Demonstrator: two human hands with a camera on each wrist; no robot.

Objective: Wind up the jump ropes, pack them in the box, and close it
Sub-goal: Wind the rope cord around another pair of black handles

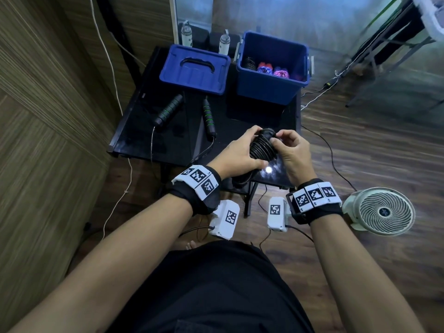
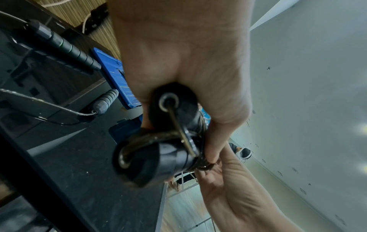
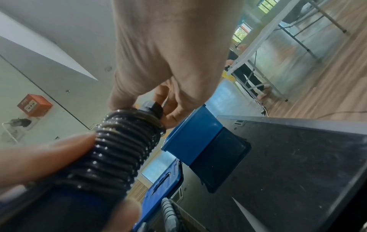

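Observation:
My left hand (image 1: 236, 153) grips a black jump rope (image 1: 262, 146) whose cord is wound in tight coils round its two handles (image 2: 158, 150), above the near right part of the black table (image 1: 264, 116). My right hand (image 1: 287, 146) pinches the cord's end at the top of the coils (image 3: 127, 141). A second jump rope with green-ringed black handles (image 1: 169, 109) lies unwound on the table's left half. The open blue box (image 1: 271, 68) stands at the back right with several wound ropes inside. Its blue lid (image 1: 194, 68) lies flat to the left of it.
Two white bottles (image 1: 186, 32) stand behind the lid. A white fan (image 1: 382, 211) sits on the wooden floor at the right. Cables run over the floor on both sides of the table. A wood-panel wall closes the left side.

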